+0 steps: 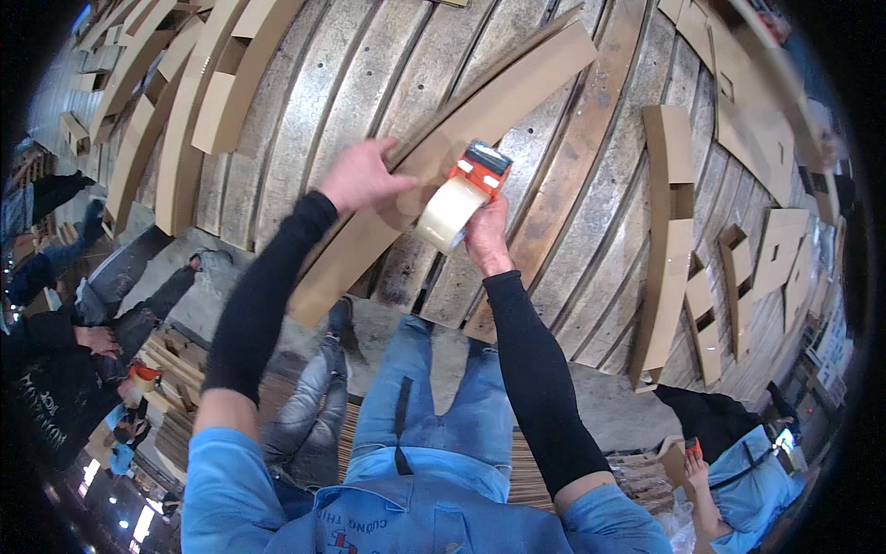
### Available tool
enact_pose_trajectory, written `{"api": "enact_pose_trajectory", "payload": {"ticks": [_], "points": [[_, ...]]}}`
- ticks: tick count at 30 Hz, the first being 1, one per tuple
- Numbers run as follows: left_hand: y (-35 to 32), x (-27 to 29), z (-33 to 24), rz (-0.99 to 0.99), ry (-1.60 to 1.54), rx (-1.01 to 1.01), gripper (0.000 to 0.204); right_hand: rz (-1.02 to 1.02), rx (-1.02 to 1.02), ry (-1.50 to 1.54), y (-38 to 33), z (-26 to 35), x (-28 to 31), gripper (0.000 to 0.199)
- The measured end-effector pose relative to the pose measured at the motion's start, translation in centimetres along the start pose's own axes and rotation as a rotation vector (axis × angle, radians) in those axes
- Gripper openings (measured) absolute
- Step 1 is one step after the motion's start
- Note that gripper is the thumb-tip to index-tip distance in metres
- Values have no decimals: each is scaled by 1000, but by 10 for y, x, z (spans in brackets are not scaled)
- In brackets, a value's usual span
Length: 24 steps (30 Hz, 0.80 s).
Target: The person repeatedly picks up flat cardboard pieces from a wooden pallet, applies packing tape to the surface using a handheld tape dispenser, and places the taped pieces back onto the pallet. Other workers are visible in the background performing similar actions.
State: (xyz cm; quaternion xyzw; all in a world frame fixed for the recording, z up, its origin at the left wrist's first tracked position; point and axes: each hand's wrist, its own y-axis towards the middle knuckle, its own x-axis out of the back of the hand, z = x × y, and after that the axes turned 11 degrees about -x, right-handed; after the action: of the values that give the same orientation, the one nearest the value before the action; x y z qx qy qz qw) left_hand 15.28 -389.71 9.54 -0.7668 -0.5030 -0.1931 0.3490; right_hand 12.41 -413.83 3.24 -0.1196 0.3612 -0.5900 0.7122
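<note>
A long, narrow cardboard box (369, 242) lies diagonally in front of me on wooden slats, its far end pointing up and right. My right hand (489, 231) is closed around a tape dispenser (482, 171) with an orange and black head and a large roll of clear tape (449, 215). The dispenser is over the middle of the box; whether it touches the cardboard I cannot tell. At the box's left side is my left hand (362, 175), thumb and fingers apart, with nothing held in it. Its fingertips are at the cardboard, and contact is unclear.
Slatted wooden table (346, 69) spans the work area. Several long boxes stand at left (226, 102), with another long box (669, 240) at right. Flat cardboard (752, 111) lies far right. Co-workers stand left and right; the right one's hand (697, 469) holds a small red object.
</note>
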Motion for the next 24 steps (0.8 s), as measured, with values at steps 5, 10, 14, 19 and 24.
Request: {"api": "enact_pose_trajectory", "payload": {"ticks": [5,10,14,19,24], "points": [[-15,-67,-51,-289,282,52,85,126,-162,421,-15,3,3,34],[-12,-76,-47,-281,480,78,68,288,-81,589,-44,-8,11,41],[-25,-65,-31,-209,414,-91,53,104,-190,453,-83,48,46,53],[-70,-107,-48,-103,478,-429,35,24,-85,28,-125,91,83,68],[-52,-111,-60,-275,413,-233,24,-117,60,-436,-123,106,88,75]]}}
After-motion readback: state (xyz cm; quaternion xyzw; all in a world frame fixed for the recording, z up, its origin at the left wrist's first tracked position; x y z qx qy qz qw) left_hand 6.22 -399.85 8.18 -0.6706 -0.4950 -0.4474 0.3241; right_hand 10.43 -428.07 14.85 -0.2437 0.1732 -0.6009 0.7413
